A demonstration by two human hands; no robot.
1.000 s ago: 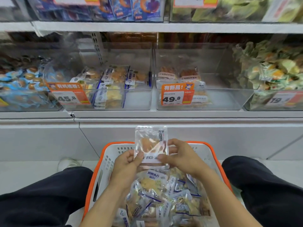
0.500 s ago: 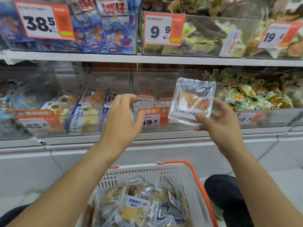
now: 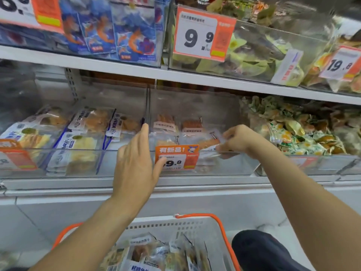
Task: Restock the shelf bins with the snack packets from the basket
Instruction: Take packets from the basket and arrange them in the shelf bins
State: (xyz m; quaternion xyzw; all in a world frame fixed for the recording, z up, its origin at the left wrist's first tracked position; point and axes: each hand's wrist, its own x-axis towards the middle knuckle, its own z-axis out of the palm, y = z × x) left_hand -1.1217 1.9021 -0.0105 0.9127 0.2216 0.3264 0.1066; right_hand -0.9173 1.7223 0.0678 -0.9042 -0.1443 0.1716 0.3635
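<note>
The basket of snack packets sits near, below the shelf; the middle bin stands between two fuller bins.

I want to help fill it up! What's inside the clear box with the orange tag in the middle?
Inside the clear bin lie a few see-through snack packets with brownish food. The right hand holds another packet over its front edge. The orange tag and left hand hide part of it.
</note>
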